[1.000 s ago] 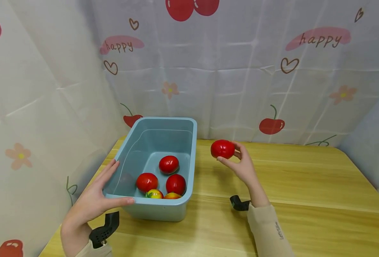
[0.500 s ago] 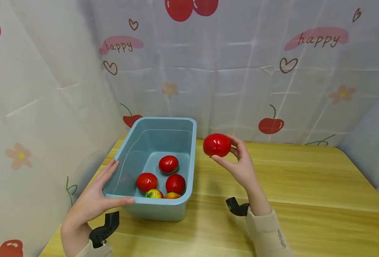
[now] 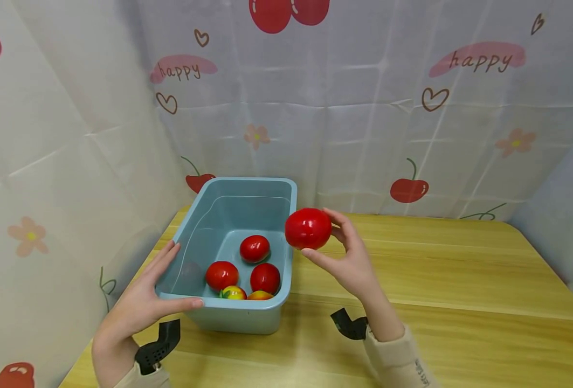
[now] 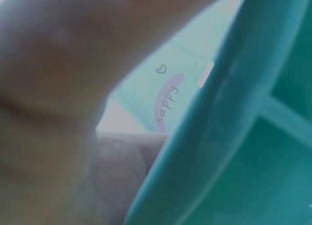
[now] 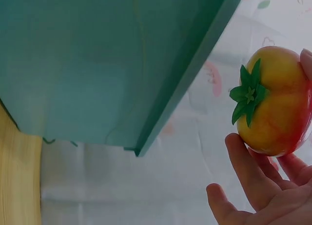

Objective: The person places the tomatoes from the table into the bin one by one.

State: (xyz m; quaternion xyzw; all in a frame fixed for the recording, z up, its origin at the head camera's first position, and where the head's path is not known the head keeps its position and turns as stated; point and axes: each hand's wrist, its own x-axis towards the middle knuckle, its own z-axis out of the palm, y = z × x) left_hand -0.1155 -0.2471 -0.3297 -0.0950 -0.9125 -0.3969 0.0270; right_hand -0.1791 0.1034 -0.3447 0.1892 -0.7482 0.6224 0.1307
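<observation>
Nearest, left hand (image 3: 143, 302) resting with straight, relaxed fingers and thumb against the near left corner of the blue tub (image 3: 237, 315), steadying it without curling round the rim. Just beyond, right hand (image 3: 351, 258) cradling the tomato (image 3: 308, 228) in curled fingertips, raised above the tub's right rim and clear of the wooden table (image 3: 461, 302); glossy and probably light, rigid and slippery, so best cupped round its widest part. Farther in, five more tomatoes (image 3: 254, 248) lying on the tub floor.
</observation>
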